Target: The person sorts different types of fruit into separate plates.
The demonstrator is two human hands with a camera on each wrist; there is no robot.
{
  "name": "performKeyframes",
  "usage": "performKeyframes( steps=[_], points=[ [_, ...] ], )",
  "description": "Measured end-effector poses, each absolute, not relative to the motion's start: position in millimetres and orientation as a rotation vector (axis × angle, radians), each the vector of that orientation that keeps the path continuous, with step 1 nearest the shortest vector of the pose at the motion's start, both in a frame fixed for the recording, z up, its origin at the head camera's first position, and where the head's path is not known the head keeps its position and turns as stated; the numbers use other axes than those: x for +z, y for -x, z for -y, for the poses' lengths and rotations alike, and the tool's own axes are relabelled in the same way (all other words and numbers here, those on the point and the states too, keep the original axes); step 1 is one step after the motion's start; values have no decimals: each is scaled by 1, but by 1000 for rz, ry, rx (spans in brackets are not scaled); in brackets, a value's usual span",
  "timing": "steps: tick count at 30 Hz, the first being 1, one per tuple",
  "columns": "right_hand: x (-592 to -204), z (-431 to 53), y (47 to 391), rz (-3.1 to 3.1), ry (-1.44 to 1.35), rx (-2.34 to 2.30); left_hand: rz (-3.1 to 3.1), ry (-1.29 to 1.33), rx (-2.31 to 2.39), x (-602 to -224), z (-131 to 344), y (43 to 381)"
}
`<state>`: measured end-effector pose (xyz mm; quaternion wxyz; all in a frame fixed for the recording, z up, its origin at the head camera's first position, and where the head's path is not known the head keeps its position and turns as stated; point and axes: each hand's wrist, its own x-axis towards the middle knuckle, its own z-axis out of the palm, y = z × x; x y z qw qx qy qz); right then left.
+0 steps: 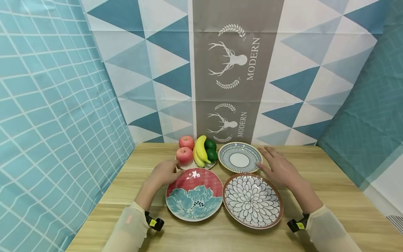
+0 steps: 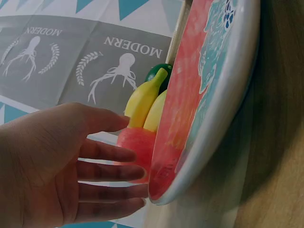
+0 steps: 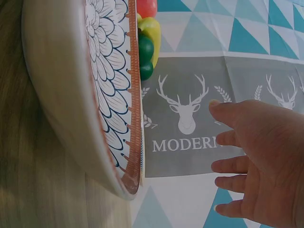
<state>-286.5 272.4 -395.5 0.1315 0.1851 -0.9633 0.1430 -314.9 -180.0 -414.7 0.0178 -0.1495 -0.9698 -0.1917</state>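
Beside the upper left rim of a red plate with a teal flower is my left hand, its fingers extended in the left wrist view. Two red apples and yellow bananas lie just beyond those fingertips. My right hand is spread at the right edge of a blue-striped plate, thumb near its rim and nothing in the grasp. Closer to me sits a brown-rimmed plate with a petal pattern, right of the red plate.
A pale plate under the fruit also bears dark green fruits. The wooden table ends at a patterned cloth backdrop. On the left hangs a blue checked cloth.
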Motion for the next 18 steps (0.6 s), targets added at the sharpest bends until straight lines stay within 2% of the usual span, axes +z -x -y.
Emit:
performKeyframes(
  steps=[18],
  points=[
    [-399, -267, 285, 2770, -583, 407, 3080, 529, -908, -439, 196, 329]
  ],
)
